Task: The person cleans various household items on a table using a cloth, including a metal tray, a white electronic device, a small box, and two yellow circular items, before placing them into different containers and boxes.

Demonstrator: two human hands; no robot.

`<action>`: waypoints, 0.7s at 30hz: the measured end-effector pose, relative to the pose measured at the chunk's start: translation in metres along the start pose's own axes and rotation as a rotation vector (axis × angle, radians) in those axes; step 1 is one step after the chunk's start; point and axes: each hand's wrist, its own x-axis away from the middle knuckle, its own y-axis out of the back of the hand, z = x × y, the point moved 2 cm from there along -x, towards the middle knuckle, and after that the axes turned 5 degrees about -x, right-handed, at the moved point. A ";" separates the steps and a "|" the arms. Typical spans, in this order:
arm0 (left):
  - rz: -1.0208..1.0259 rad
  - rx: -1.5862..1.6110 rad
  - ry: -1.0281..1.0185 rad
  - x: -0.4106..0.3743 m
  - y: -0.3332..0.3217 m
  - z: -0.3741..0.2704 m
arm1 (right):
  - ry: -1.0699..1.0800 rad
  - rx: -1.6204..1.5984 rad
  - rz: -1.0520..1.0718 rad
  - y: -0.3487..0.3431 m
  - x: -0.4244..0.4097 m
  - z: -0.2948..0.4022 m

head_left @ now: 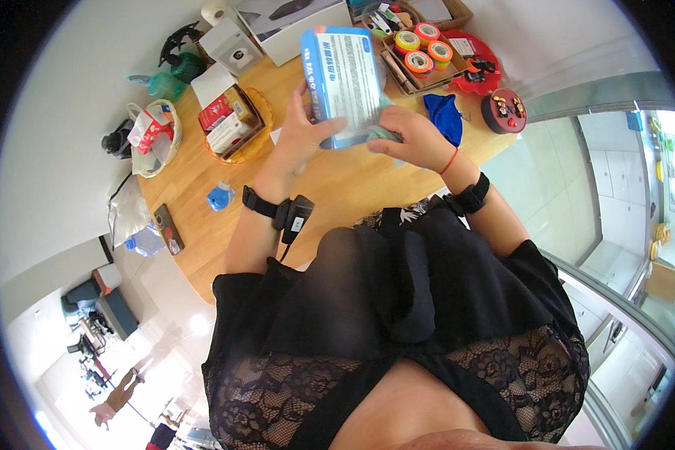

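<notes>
My left hand grips a blue and white printed cardboard box by its left side, thumb across the front face. The box is raised above the wooden table. At the box's lower right side, my right hand holds a bunched pale green cloth in its closed fingers. A dark blue cloth lies on the table to the right of my right hand. A small bottle with a blue top is on the table to the left of my left forearm.
On the left are an amber basket of small boxes, a white basket and a phone. Tape rolls fill a cardboard tray at the back, near a red plate and a round red tin.
</notes>
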 end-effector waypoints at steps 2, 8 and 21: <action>-0.018 0.065 0.018 0.000 0.003 -0.005 | -0.238 0.063 0.028 0.004 0.004 -0.010; 0.089 0.204 0.055 -0.002 -0.006 -0.005 | -0.322 -0.748 -0.125 -0.004 0.010 -0.037; 0.104 -1.346 -0.936 -0.003 0.036 -0.052 | -0.742 -1.527 0.099 -0.020 0.022 -0.056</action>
